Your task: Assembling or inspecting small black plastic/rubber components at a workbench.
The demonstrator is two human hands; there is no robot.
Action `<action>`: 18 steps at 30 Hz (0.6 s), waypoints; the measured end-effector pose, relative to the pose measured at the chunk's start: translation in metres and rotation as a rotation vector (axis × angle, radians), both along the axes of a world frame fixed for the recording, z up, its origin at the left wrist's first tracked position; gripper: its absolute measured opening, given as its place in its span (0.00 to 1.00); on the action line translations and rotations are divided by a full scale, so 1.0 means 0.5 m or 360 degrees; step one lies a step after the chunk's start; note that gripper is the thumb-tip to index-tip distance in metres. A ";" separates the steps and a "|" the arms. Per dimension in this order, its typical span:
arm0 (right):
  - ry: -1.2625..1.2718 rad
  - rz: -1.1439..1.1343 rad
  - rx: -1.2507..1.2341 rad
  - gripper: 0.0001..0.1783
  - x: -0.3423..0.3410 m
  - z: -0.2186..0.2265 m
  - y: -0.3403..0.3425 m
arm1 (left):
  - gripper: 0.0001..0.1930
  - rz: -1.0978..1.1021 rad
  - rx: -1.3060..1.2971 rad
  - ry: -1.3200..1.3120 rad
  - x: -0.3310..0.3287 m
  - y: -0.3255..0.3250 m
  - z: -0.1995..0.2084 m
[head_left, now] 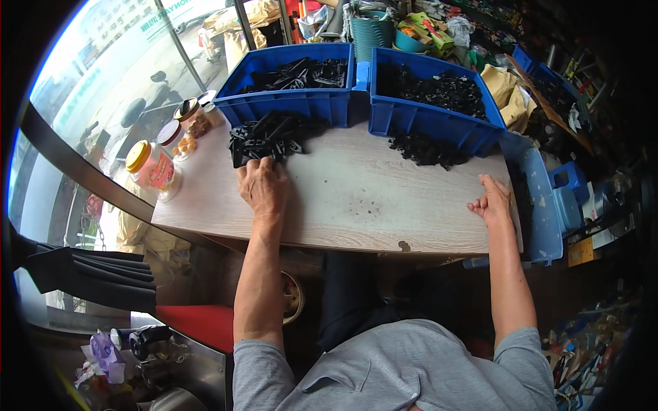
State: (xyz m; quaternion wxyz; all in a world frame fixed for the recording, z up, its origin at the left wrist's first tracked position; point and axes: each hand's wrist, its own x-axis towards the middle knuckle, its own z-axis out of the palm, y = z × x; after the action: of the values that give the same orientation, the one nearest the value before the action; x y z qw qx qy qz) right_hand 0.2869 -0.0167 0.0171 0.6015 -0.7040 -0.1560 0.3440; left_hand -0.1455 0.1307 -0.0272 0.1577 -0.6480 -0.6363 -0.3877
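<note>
My left hand (pixel 262 186) reaches to the near edge of a pile of long black plastic parts (pixel 274 133) on the table's left half. Its fingers are curled down and closed at a black part, with the tips partly hidden. Over the table's right edge is my right hand (pixel 492 199), with thumb and fingers apart and nothing visible in it. The nearest pieces to it are a heap of small black parts (pixel 428 151), farther back and to the left.
Two blue bins, one with long black parts (pixel 284 103) and one with small black pieces (pixel 439 123), stand along the back. Lidded jars (pixel 154 171) line the left edge by the window. A translucent blue tub (pixel 541 205) sits beyond the right edge of the pale wooden table (pixel 343 205).
</note>
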 end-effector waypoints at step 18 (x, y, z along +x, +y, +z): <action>-0.0653 0.0496 -0.0543 0.14 -0.069 0.002 0.105 | 0.11 -0.0576 -0.0147 -0.0153 -0.008 -0.128 0.003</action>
State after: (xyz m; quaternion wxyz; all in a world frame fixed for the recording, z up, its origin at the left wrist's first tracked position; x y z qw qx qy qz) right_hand 0.2524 0.0357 0.0183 0.3704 -0.8172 -0.3202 0.3040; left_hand -0.1493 0.0669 -0.0259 0.0249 -0.7391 -0.5334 -0.4107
